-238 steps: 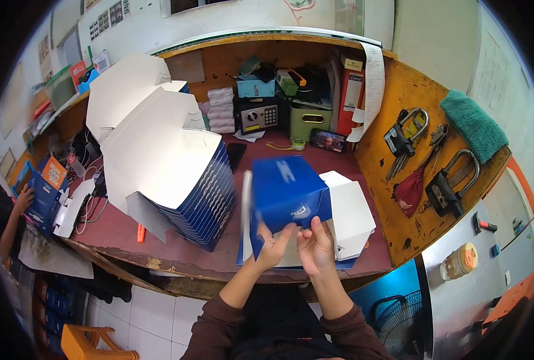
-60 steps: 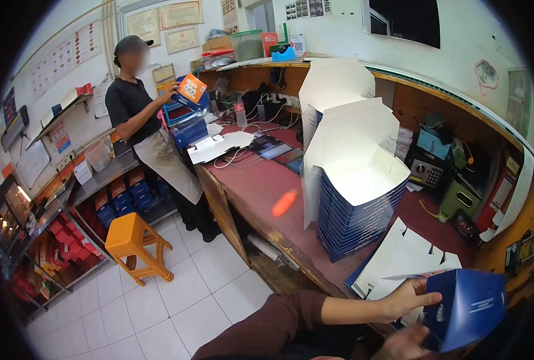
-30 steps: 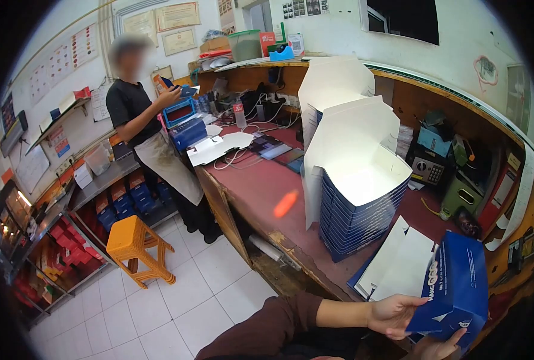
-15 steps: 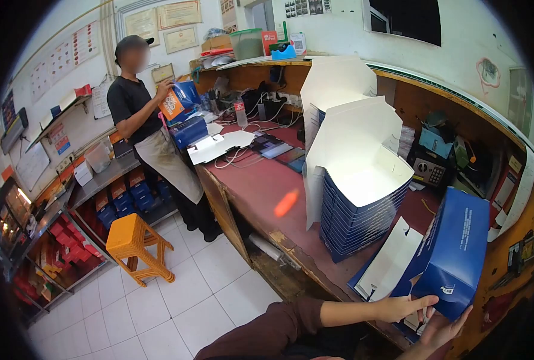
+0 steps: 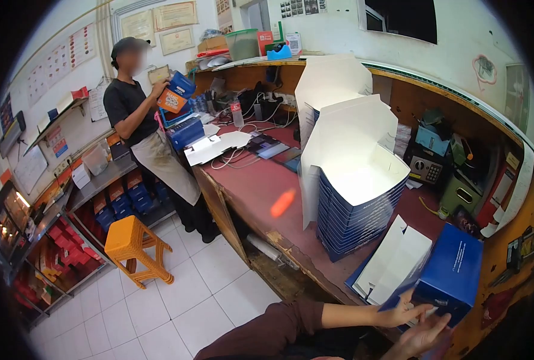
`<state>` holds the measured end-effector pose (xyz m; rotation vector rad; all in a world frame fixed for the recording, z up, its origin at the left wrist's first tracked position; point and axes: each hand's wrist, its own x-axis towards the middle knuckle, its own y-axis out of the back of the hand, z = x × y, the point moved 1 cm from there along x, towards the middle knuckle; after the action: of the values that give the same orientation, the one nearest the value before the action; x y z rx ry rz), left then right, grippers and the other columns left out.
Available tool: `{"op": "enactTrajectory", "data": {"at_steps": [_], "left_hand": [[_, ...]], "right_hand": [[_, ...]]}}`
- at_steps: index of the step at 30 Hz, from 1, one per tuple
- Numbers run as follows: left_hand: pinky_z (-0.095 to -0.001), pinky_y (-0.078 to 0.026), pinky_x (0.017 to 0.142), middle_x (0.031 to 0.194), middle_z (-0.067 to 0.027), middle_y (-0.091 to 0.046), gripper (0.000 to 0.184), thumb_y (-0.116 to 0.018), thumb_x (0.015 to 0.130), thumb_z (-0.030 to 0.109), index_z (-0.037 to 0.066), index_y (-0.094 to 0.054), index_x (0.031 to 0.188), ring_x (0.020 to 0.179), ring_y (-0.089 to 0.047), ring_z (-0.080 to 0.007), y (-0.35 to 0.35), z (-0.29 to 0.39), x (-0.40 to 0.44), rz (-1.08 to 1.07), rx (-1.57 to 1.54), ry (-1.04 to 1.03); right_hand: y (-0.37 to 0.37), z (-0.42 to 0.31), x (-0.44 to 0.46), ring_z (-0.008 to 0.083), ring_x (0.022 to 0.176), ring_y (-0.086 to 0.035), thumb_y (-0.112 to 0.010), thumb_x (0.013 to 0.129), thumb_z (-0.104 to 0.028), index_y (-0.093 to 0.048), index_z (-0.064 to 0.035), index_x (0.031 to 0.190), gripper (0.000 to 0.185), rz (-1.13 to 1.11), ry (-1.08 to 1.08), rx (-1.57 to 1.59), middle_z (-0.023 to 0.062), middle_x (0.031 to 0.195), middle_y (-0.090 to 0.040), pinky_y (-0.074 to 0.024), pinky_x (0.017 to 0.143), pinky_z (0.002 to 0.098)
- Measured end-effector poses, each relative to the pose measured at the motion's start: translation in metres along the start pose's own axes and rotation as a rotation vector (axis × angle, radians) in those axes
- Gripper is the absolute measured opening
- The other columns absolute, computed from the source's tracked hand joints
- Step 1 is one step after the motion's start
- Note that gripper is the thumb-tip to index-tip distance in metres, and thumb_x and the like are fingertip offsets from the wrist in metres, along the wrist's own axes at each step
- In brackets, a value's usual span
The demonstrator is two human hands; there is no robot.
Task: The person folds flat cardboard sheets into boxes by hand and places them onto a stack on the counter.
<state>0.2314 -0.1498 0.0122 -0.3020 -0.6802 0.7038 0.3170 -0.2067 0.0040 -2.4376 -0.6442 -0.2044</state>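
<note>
A blue box (image 5: 453, 267) is at the lower right, over the desk's near corner. My left hand (image 5: 404, 311) holds its lower left edge with the fingers. Just below it, my right hand (image 5: 426, 336) has its fingertips on the box's lower end, near a small white logo. Flat white and blue cardboard blanks (image 5: 399, 258) lie left of the box. Beyond them stands a tall stack of nested blue boxes (image 5: 360, 222) with white insides and raised lids.
A co-worker (image 5: 129, 102) stands at the far left, holding a blue and orange box (image 5: 172, 101). An orange stool (image 5: 126, 237) stands on the floor. A safe (image 5: 424, 169), a green tin (image 5: 459, 195) and an orange object (image 5: 283, 203) are on the desk.
The box in my hands has come down, lower and nearer the desk's edge, and my hands have shifted along its lower end. The co-worker's box has changed its tilt.
</note>
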Motion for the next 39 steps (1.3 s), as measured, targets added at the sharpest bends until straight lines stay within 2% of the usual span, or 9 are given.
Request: {"op": "enactTrajectory", "data": {"at_steps": [1, 6, 9, 13, 21, 25, 28, 37, 39], "left_hand": [[-0.0241, -0.045, 0.072, 0.094, -0.0092, -0.059, 0.041, -0.057, 0.082, 0.005, -0.004, -0.040, 0.119, 0.077, -0.056, -0.0113, 0.004, -0.002, -0.002, 0.037, 0.535, -0.107], [-0.0247, -0.045, 0.072, 0.114, -0.0100, -0.049, 0.041, -0.050, 0.088, 0.024, 0.002, -0.041, 0.121, 0.102, -0.047, -0.0132, 0.033, 0.004, 0.006, -0.156, 0.785, 0.256], [-0.0336, -0.042, 0.077, 0.108, -0.0033, -0.052, 0.041, -0.038, 0.090, 0.040, 0.009, -0.051, 0.112, 0.096, -0.049, -0.0187, 0.040, 0.026, 0.018, -0.179, -0.697, 0.446], [-0.0343, -0.040, 0.076, 0.086, 0.0011, -0.054, 0.046, -0.033, 0.088, 0.050, 0.011, -0.055, 0.097, 0.088, -0.050, -0.0162, 0.054, 0.020, 0.018, -0.070, -0.978, 0.454], [-0.0254, -0.041, 0.058, 0.072, 0.0063, -0.049, 0.027, -0.042, 0.089, 0.038, 0.014, -0.054, 0.092, 0.064, -0.046, -0.0103, 0.066, -0.002, 0.009, -0.025, -0.898, 0.723], [-0.0233, -0.044, 0.058, 0.090, -0.0012, -0.058, 0.023, -0.058, 0.082, 0.018, 0.008, -0.054, 0.103, 0.075, -0.055, -0.0103, 0.062, 0.005, 0.008, 0.124, -0.310, 0.616], [-0.0198, -0.043, 0.056, 0.074, -0.0031, -0.061, 0.015, -0.068, 0.074, 0.011, 0.003, -0.060, 0.084, 0.061, -0.054, -0.0072, 0.056, 0.016, 0.006, 0.284, 0.335, 0.392], [-0.0199, -0.040, 0.047, 0.064, -0.0010, -0.058, 0.019, -0.072, 0.072, 0.019, 0.006, -0.058, 0.070, 0.052, -0.051, -0.0066, 0.032, 0.022, 0.008, 0.431, -0.057, 0.470], [-0.0206, -0.040, 0.045, 0.066, -0.0037, -0.060, 0.027, -0.076, 0.066, 0.024, 0.006, -0.058, 0.069, 0.051, -0.052, -0.0081, 0.031, 0.049, 0.002, -0.247, 0.566, 0.764]], "right_hand": [[-0.005, 0.004, -0.001, 0.0156, 0.085, -0.054, -0.053, 0.087, -0.026, -0.052, -0.0051, 0.106, 0.029, -0.030, -0.220, 0.399, 0.0071, 0.093, -0.058, -0.0426, 0.082, 0.0326], [0.002, 0.000, 0.014, 0.0105, 0.070, -0.052, -0.055, 0.086, -0.024, -0.052, -0.0052, 0.093, 0.020, -0.269, -0.357, 0.533, 0.0009, 0.071, -0.055, -0.0434, 0.069, 0.0220], [0.034, 0.014, 0.038, 0.0055, 0.066, -0.050, -0.059, 0.082, -0.014, -0.051, -0.0022, 0.101, 0.024, -0.509, -0.294, 0.610, 0.0004, 0.076, -0.056, -0.0421, 0.064, 0.0153], [0.002, 0.005, 0.007, 0.0147, 0.095, -0.052, -0.058, 0.082, -0.014, -0.042, 0.0001, 0.119, 0.043, 0.015, -0.110, 0.185, 0.0101, 0.111, -0.053, -0.0408, 0.086, 0.0251], [0.005, 0.017, 0.004, 0.0176, 0.101, -0.049, -0.055, 0.082, -0.016, -0.049, -0.0007, 0.113, 0.035, -0.189, -0.244, 0.287, 0.0093, 0.109, -0.054, -0.0380, 0.089, 0.0315], [-0.004, 0.003, 0.016, 0.0148, 0.091, -0.055, -0.055, 0.081, -0.010, -0.051, -0.0048, 0.110, 0.029, -0.108, -0.270, 0.314, 0.0072, 0.101, -0.058, -0.0435, 0.079, 0.0287], [-0.027, -0.014, 0.012, 0.0214, 0.100, -0.053, -0.051, 0.079, 0.003, -0.042, -0.0032, 0.120, 0.043, -0.156, -0.071, 0.340, 0.0096, 0.110, -0.055, -0.0406, 0.090, 0.0339], [-0.032, 0.013, -0.004, 0.0210, 0.100, -0.053, -0.056, 0.079, -0.001, -0.044, -0.0057, 0.118, 0.041, -0.211, -0.293, 0.514, 0.0087, 0.110, -0.054, -0.0417, 0.090, 0.0351], [-0.035, -0.007, 0.012, 0.0201, 0.102, -0.052, -0.056, 0.078, 0.000, -0.046, -0.0036, 0.116, 0.039, -0.279, -0.281, 0.364, 0.0085, 0.111, -0.054, -0.0403, 0.091, 0.0343]]}}
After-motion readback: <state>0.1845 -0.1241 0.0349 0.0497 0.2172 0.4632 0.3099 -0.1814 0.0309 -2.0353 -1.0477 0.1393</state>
